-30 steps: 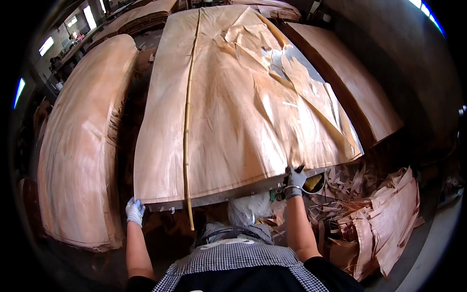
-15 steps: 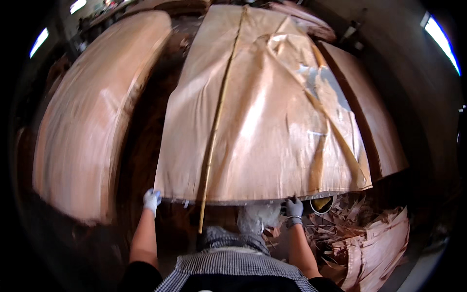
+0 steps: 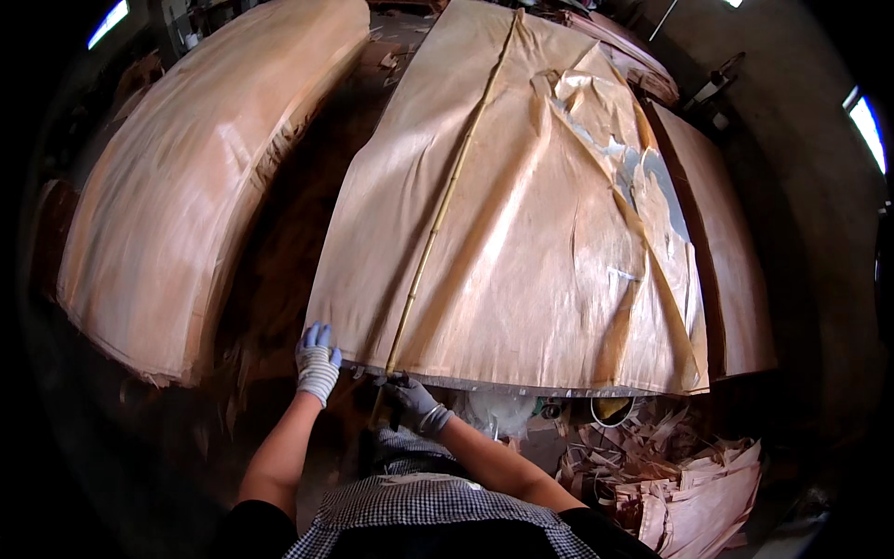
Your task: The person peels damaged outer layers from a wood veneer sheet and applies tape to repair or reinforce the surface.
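Observation:
A wide, thin veneer sheet (image 3: 559, 279) tops a stack in front of me, wrinkled and torn toward its far right. A long bamboo pole (image 3: 447, 200) lies lengthwise on it, its near end sticking out past the front edge. My left hand (image 3: 318, 361), in a light knit glove, holds the sheet's near left corner with fingers on the edge. My right hand (image 3: 413, 402), in a darker glove, is closed around the pole's near end just below the sheet's edge.
A second tall veneer stack (image 3: 196, 177) stands to the left across a dark gap. Another stack (image 3: 722, 261) lies along the right side. Torn veneer scraps (image 3: 680, 484) pile up at the lower right beside a round container (image 3: 610, 410).
My right hand has left the sheet's near right corner and moved left to the pole's end. My left hand has moved right onto the sheet's left corner. My view has swung left.

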Demonstrator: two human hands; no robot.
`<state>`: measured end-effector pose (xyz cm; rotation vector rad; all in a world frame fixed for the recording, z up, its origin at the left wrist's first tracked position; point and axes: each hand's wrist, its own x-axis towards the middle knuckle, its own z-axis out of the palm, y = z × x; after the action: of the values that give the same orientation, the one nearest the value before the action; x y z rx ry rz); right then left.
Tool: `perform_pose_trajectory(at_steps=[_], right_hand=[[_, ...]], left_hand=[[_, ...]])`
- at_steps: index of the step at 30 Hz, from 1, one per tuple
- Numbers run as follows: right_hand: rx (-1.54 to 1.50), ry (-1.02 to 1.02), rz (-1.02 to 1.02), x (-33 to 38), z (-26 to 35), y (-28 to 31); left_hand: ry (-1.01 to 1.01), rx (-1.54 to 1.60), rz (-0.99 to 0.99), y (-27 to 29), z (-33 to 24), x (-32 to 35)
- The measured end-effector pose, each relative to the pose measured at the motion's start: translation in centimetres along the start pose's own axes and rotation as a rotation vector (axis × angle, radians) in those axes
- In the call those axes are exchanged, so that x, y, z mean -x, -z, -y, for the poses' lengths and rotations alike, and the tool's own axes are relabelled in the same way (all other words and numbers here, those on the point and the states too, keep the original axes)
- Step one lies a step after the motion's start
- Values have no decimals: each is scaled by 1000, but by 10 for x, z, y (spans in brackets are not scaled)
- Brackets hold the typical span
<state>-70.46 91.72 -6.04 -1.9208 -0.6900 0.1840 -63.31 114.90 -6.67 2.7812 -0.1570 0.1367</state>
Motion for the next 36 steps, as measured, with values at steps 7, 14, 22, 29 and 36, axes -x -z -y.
perform_pose_trajectory(at_steps=[7,14,22,29,36], right_hand=[[-728,-624,-929,9,51,142],[-261,-679,-1101,91,38,193],[155,-701,-1142,240,38,197],[203,-780,-1155,311,52,222],[30,-740,-1146,293,46,202]], left_hand=[[-216,-103,210,-14,-43,-17],[-218,-126,249,-22,-49,-21],[-171,-93,173,-29,-45,-16],[-73,-78,164,-21,-75,-9],[-218,-149,-16,-4,-133,19]])
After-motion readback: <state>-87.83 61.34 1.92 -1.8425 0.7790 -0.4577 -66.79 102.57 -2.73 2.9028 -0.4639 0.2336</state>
